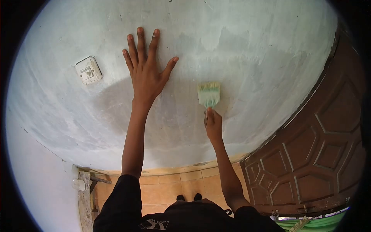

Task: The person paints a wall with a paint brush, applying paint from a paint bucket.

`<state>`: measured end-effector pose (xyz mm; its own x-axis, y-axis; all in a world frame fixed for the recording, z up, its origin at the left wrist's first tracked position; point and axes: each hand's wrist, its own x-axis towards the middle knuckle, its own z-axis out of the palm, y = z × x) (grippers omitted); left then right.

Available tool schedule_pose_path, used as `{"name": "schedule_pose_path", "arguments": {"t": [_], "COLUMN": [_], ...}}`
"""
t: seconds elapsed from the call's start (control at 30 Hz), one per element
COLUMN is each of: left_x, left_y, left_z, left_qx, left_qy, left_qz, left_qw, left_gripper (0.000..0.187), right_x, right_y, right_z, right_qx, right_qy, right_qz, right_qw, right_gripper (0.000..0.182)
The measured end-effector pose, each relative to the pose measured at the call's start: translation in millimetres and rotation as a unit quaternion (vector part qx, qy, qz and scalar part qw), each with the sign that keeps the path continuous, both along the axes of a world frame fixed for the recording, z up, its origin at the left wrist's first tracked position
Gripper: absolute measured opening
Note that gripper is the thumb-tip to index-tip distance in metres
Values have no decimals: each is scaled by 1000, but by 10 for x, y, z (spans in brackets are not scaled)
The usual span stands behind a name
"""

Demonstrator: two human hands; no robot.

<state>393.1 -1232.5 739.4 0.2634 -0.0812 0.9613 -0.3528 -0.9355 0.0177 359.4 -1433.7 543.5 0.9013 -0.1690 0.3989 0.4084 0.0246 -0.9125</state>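
Flat against the pale grey-green wall (239,69), my left hand (148,73) rests with its fingers spread and holds nothing. My right hand (213,123) grips the handle of a wide brush (209,94). The brush has a pale green body, and its yellowish bristles point up the wall. Whether the bristles touch the wall I cannot tell. Darker patches mark the wall around and below both hands. A white switch plate (88,70) with stains is set in the wall left of my left hand.
A brown panelled door (301,162) stands at the right. Orange tiles (170,189) cover the floor below, where my feet show. At the lower left is a worn wooden piece (84,205) with a whitish cup-like object (79,184). Green material (324,223) lies at the bottom right.
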Motion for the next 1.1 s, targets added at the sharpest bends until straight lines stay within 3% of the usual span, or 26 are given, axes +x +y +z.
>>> {"name": "schedule_pose_path", "arguments": {"t": [0.07,0.17,0.23,0.33,0.57,0.67,0.77,0.87,1.1], "left_x": [3,-7,-3,35,49,80,96,101,56], "left_y": [16,17,22,31,19,16,-1,16,17], "left_z": [14,0,1,-19,-42,-41,-48,-44,-83], "left_qx": [3,4,8,0,4,9,-1,1,7], "left_qy": [1,1,-5,-11,-13,-20,-20,-21,-20], "left_qz": [-3,-6,-8,-28,-15,-5,-14,-12,-6], "left_qw": [1000,1000,1000,1000,1000,1000,1000,1000,1000], "left_gripper": [78,78,78,78,77,77,77,77,78], "right_x": [-231,-245,-167,39,-138,-293,-177,80,-73], "right_y": [24,61,60,40,-84,-42,-39,-9,-47], "right_z": [-18,387,738,847,-290,-27,674,792,-356], "right_qx": [8,54,21,-8,56,71,54,42,57], "right_qy": [84,70,16,-29,83,44,36,23,71], "right_qz": [7,21,49,60,65,45,58,61,61], "right_qw": [996,996,998,998,993,996,996,997,994], "right_gripper": [43,42,41,40,37,38,38,39,40]}}
